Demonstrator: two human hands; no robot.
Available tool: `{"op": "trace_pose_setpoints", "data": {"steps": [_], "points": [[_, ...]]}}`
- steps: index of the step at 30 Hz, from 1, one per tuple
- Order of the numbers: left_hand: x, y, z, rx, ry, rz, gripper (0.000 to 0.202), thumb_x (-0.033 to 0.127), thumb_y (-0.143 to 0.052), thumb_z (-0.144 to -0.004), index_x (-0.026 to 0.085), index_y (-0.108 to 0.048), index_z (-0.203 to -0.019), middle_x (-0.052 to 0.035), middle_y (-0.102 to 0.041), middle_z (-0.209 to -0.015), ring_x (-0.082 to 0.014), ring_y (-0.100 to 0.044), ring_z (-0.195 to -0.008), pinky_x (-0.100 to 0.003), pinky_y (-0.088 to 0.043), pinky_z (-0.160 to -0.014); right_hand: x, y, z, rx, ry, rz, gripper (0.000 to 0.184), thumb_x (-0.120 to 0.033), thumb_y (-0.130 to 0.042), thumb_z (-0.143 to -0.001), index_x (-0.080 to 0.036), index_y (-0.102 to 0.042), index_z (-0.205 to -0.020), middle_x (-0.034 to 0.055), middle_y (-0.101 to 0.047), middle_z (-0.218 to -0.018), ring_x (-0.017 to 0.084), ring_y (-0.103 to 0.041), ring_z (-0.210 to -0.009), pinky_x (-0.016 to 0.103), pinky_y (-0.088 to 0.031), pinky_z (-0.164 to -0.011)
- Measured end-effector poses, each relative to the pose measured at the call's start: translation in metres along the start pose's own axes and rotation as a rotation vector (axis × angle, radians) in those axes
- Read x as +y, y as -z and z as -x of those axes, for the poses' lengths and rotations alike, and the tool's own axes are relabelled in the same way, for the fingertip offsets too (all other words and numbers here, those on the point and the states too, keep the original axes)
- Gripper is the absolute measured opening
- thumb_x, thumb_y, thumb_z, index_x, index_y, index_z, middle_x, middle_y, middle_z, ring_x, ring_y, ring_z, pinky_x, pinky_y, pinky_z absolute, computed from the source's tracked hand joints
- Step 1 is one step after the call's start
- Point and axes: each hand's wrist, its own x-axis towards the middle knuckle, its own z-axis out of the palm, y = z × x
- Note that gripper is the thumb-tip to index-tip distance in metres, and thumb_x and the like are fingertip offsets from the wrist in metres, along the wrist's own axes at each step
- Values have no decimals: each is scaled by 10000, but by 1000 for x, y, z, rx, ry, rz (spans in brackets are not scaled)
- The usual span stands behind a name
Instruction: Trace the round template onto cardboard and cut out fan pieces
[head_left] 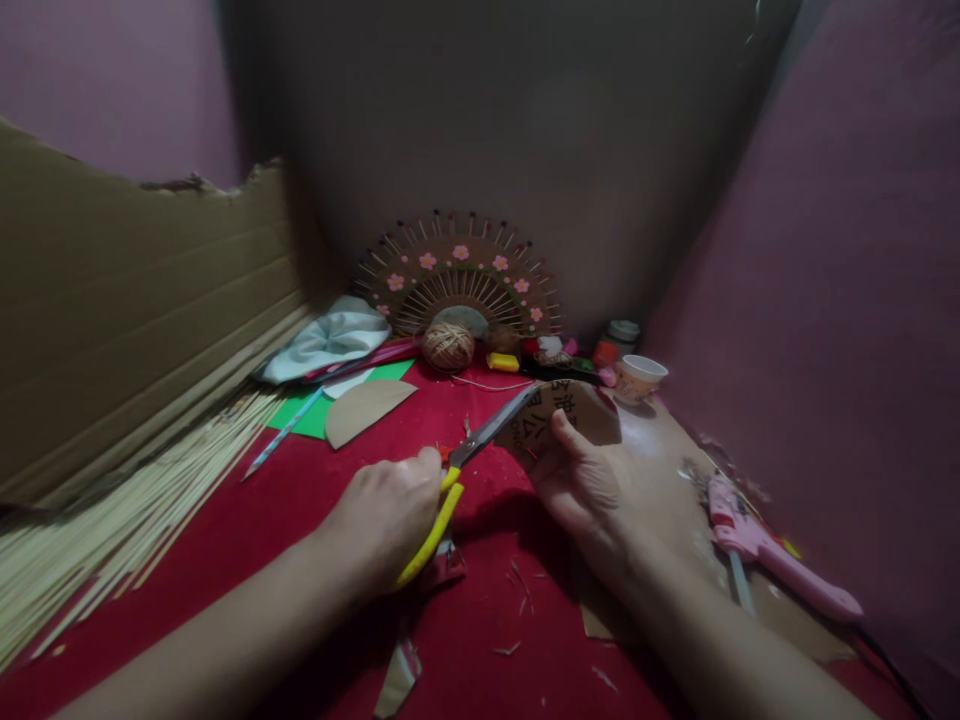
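My left hand (386,515) is closed round the yellow handles of a pair of scissors (466,462), whose blades point up and right. The blades meet the edge of a rounded piece of printed cardboard (551,412). My right hand (581,480) holds that cardboard piece, thumb on top, over a red cloth (300,520). Small cardboard scraps lie on the cloth below my hands.
A bundle of thin bamboo sticks (127,500) lies left beside a large cardboard sheet (135,300). At the back stand a stick fan with pink flowers (461,275), a twine ball (448,346), white cloth (334,340), a small cup (639,377). A pink glue gun (757,545) lies right.
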Motion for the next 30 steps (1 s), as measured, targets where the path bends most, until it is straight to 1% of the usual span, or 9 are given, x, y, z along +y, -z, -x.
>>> {"op": "trace_pose_setpoints", "data": {"steps": [4,7,11,13,15,21,23,25,30], "points": [[-3,-4,0,-2,-19,-26,288,421,-495,-751,155,-486,-859,-122,-627,-834,-291,-651,-727,-337,-467,-556,1,1,-1,-14,-3,34,284,-133,-712,-636,-223,-645,-897,4,-699,-817,167,-610,-824,431,-464,-896],[-5,-6,-1,28,-37,-31,354,480,-535,-695,162,-487,-844,-124,-618,-855,-304,-642,-742,-358,-474,-567,1,1,0,4,-18,37,300,-130,-718,-623,-224,-642,-898,2,-697,-831,175,-610,-840,432,-472,-883],[-4,-3,0,59,-47,-56,251,384,-401,-804,154,-499,-815,-120,-622,-766,-298,-643,-678,-361,-455,-523,-1,-2,3,-7,7,48,335,-99,-722,-603,-227,-642,-901,-11,-697,-819,159,-612,-822,417,-472,-883],[-3,-1,1,75,-30,-79,257,303,-302,-850,154,-504,-797,-122,-624,-736,-292,-646,-664,-348,-438,-503,-2,-3,4,-6,13,49,344,-88,-722,-596,-222,-644,-904,-11,-697,-814,153,-611,-817,407,-467,-893],[-2,1,2,76,-16,-88,289,283,-258,-866,157,-507,-789,-118,-627,-716,-291,-650,-653,-340,-426,-492,-3,-4,4,-3,2,48,345,-94,-722,-597,-216,-645,-910,-6,-697,-823,158,-610,-827,407,-461,-900],[0,2,4,25,-84,-77,251,387,-408,-805,160,-512,-794,-103,-629,-711,-303,-652,-650,-330,-418,-491,-1,0,1,-36,7,78,284,-116,-702,-634,-223,-648,-892,-10,-697,-810,158,-613,-804,413,-464,-892],[-2,2,3,24,-97,-69,227,334,-353,-830,171,-504,-788,-95,-629,-708,-286,-650,-649,-320,-405,-493,-2,0,1,-32,0,92,268,-114,-695,-642,-228,-649,-881,-17,-700,-809,153,-618,-789,403,-472,-882],[-6,3,1,48,-58,-40,238,265,-281,-849,174,-494,-795,-92,-629,-703,-263,-642,-641,-312,-384,-493,-4,0,1,-23,-6,96,259,-105,-690,-643,-229,-650,-867,-20,-705,-822,149,-625,-784,386,-480,-872],[-15,5,-1,129,-1,82,225,309,-288,-845,168,-464,-833,-102,-617,-751,-215,-585,-630,-301,-360,-504,-7,-2,2,8,-35,55,284,-73,-684,-619,-216,-654,-862,-18,-716,-805,142,-636,-745,366,-490,-860]]}}
